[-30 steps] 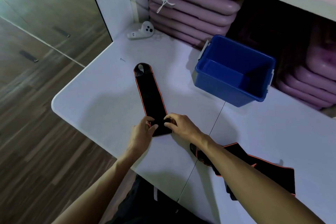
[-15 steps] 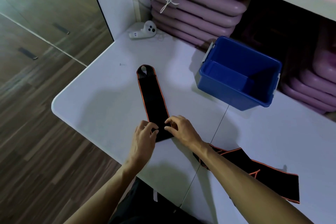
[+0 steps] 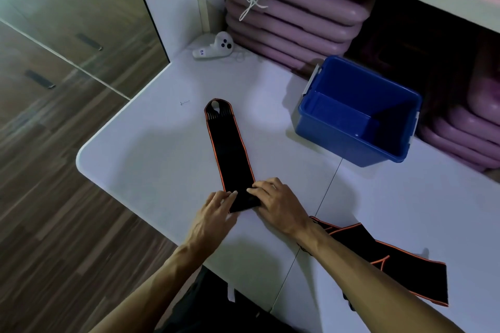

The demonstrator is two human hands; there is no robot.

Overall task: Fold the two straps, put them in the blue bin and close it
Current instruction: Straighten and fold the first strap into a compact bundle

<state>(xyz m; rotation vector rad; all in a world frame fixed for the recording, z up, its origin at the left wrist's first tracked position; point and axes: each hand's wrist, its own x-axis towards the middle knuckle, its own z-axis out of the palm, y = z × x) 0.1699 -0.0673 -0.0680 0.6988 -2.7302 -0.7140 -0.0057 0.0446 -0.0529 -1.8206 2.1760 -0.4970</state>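
Left hand (image 3: 216,213) and right hand (image 3: 276,201) pinch the near end of one black strap (image 3: 230,149), laid flat on the white table (image 3: 151,159). Second strap (image 3: 384,265) lies crumpled behind the right forearm, partly hidden. One blue bin (image 3: 357,116), open, far right. One white controller (image 3: 215,47) by stacked purple lids (image 3: 292,21).

Table (image 3: 140,159): one strap (image 3: 228,149) flat at centre, running from near edge toward back. Left hand (image 3: 213,213) and right hand (image 3: 278,204) on its near end, either side. Second strap (image 3: 405,276) right of first, near edge, partly under right forearm, apart from first. Bin (image 3: 332,138) on table, right of and behind first strap, apart from it. Controller (image 3: 213,47) at back left corner. Stacked trays (image 3: 297,21) behind bin and controller.
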